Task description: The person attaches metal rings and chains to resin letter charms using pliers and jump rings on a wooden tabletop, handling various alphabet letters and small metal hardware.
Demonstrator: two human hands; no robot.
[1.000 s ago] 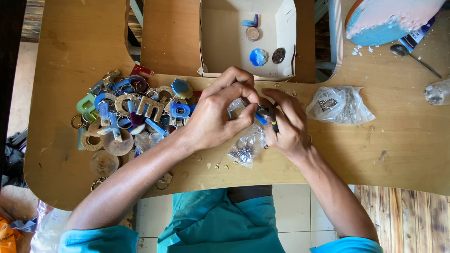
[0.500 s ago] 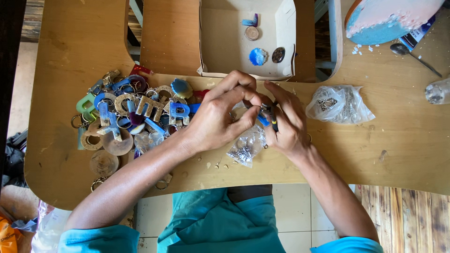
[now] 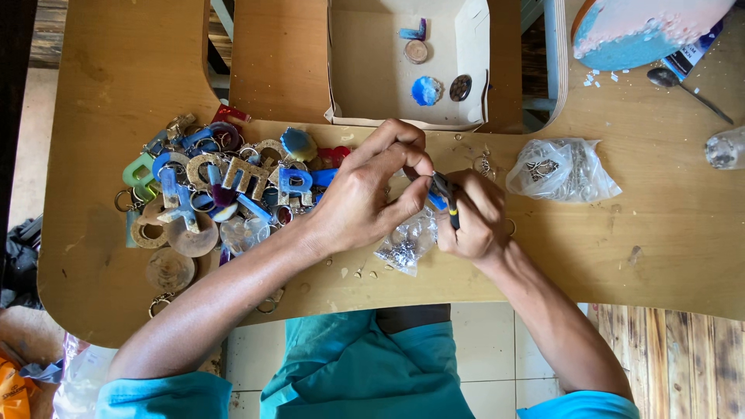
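Observation:
My left hand (image 3: 371,194) and my right hand (image 3: 469,217) meet over the middle of the wooden table (image 3: 660,256). The right hand grips small pliers (image 3: 445,195) with dark and blue handles. The left hand's fingertips pinch a small piece right at the plier jaws; the piece itself is hidden by my fingers. Below the hands lies a small clear bag of metal rings (image 3: 405,247). To the left sits a pile of resin letter keychains (image 3: 225,194) in blue, green, gold and red.
An open cardboard box (image 3: 469,46) with several small resin pieces stands at the table's far middle. A second clear bag of metal parts (image 3: 563,169) lies to the right. A round blue-and-pink mould (image 3: 644,31), a spoon (image 3: 687,89) and a clear object (image 3: 725,147) sit far right.
Both hands stay together at the same spot; the fingers of the left hand have shifted slightly around the plier tips. Nothing else on the table has moved.

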